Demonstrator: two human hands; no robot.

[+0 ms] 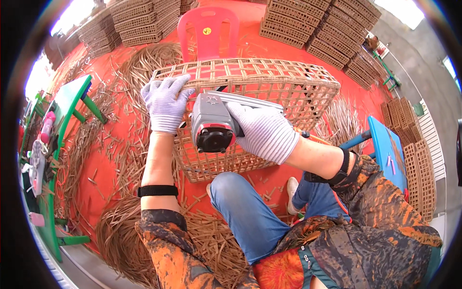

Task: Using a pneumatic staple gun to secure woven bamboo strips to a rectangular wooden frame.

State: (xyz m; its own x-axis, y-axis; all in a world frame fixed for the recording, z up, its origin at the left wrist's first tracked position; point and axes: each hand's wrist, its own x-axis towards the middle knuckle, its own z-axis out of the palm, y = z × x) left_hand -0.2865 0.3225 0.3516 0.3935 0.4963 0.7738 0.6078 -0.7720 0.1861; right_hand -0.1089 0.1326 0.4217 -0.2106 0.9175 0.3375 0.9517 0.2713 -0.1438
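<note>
A woven openwork basket (293, 79) of tan strips stands tilted in front of me, its square mesh and thick rim facing up. My left hand (165, 106), in a white knitted glove, is closed over the rim at its left corner. In my right hand (266, 134), gloved the same way, is a grey and black pneumatic staple gun (211, 115). The fingers wrap round the tool's handle, partly hidden behind it. Its long metal magazine lies across the basket's mesh. Where the nose meets the basket is hidden by the tool's body.
A red plastic chair (208, 31) is behind the basket. Stacks of woven baskets (293, 21) line the back. Loose strips (122, 241) litter the red floor (98, 180). On the left is a green bench (62, 115) with tools; a blue stool (386, 154) is at right. An orange hose (318, 138) trails near my right wrist.
</note>
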